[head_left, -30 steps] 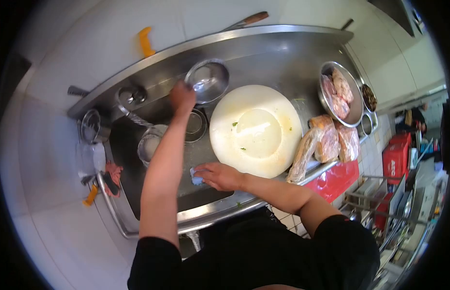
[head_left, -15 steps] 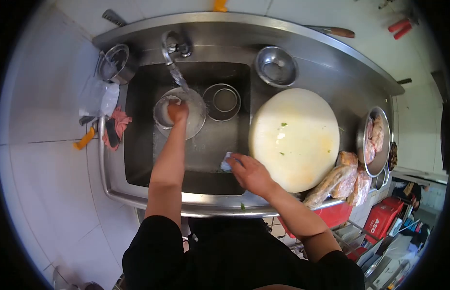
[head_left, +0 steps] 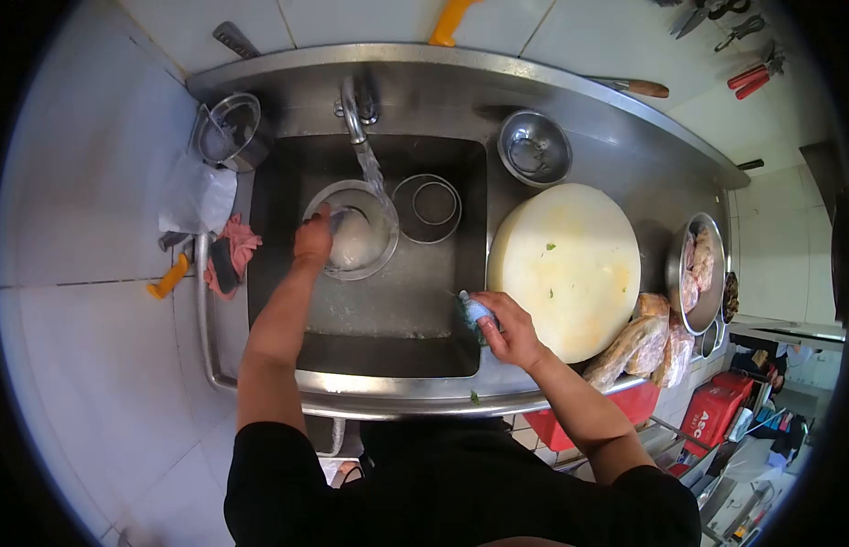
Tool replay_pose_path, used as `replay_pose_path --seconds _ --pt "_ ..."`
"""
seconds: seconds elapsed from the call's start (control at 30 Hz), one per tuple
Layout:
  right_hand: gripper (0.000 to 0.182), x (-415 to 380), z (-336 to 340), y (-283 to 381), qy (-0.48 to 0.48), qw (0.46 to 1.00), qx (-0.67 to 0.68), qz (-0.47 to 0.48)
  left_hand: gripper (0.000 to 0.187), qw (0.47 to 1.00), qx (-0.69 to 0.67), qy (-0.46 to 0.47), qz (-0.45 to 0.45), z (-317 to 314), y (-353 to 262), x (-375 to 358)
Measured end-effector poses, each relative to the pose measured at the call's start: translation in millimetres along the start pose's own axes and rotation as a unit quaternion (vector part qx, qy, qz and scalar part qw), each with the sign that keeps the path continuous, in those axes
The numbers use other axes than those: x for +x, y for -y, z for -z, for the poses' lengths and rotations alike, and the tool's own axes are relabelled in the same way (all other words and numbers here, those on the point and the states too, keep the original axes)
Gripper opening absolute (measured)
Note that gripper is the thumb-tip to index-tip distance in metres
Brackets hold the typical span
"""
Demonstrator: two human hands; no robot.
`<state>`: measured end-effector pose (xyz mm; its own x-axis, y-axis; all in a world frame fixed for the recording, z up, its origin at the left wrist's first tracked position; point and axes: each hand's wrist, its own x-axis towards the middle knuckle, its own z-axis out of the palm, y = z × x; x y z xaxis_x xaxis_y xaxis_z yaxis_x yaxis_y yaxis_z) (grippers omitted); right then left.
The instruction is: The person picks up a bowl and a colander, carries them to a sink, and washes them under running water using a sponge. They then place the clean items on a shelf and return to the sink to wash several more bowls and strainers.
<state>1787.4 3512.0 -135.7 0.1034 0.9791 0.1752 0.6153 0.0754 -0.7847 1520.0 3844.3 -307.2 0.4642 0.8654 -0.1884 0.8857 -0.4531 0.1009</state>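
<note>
In the sink [head_left: 388, 314], my left hand [head_left: 313, 239] grips the rim of a small bowl [head_left: 353, 242], its fingers closed at the left side. The small bowl lies within a larger round metal bowl [head_left: 384, 260], and it looks whitish and wet. Water runs from the faucet [head_left: 353, 123] onto the larger bowl's right edge. My right hand [head_left: 511, 330] is closed around a blue-green scrubbing sponge [head_left: 476, 310], held over the sink's right edge beside the cutting board. A ring-shaped metal vessel [head_left: 427, 235] rests to the right of the larger bowl.
A thick round white cutting board [head_left: 570, 264] stands right of the sink, a steel bowl [head_left: 535, 149] behind it. Wrapped meat packs [head_left: 625, 351] and a bowl of meat [head_left: 707, 310] lie farther right. A metal pitcher [head_left: 238, 132] and pink cloth [head_left: 235, 251] are at the left.
My left hand has moved from inside the small bowl to its left rim. My right hand with the sponge has shifted right. The view has shifted slightly.
</note>
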Motion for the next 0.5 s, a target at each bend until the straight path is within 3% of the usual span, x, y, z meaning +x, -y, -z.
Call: replay_pose_path --seconds 0.03,0.1,0.13,0.17,0.23,0.27,0.33,0.37,0.43,0.47,0.5 --pt "0.033 0 -1 0 -0.004 1.000 -0.001 0.001 0.027 1.000 0.001 -0.003 -0.003 3 -3 2" --pt "0.032 1 -2 0 -0.022 1.000 0.010 -0.002 0.032 0.990 0.036 0.052 -0.124 6 -15 7" --pt "0.032 1 -1 1 -0.027 1.000 0.009 -0.001 0.029 0.982 0.039 0.036 -0.181 8 -22 5" --pt "0.031 0 -1 2 -0.028 0.999 0.014 -0.013 0.029 0.981 0.041 0.034 -0.185 8 -31 6" --pt "0.030 1 0 3 -0.031 0.999 0.018 -0.026 0.023 0.921 -0.004 -0.193 -0.337 8 -49 9" --pt "0.030 1 0 3 -0.033 0.999 0.017 -0.035 0.023 0.922 -0.005 -0.191 -0.338 21 -61 8" --pt "0.030 0 -1 5 -0.031 0.998 0.017 -0.043 0.020 0.934 -0.031 -0.054 -0.351 69 -88 15" --pt "0.030 0 -1 4 -0.035 0.998 0.021 -0.045 0.020 0.934 -0.031 -0.055 -0.350 76 -98 20" --pt "0.031 1 -1 4 -0.041 0.998 0.024 -0.048 0.018 0.975 -0.071 0.099 -0.187 87 -113 28" --pt "0.031 2 -1 5 -0.049 0.997 0.020 -0.048 0.018 0.974 -0.071 0.100 -0.188 76 -109 36" --pt "0.030 0 -2 6 -0.056 0.997 0.016 -0.049 0.020 0.977 -0.155 0.075 -0.128 65 -104 41"
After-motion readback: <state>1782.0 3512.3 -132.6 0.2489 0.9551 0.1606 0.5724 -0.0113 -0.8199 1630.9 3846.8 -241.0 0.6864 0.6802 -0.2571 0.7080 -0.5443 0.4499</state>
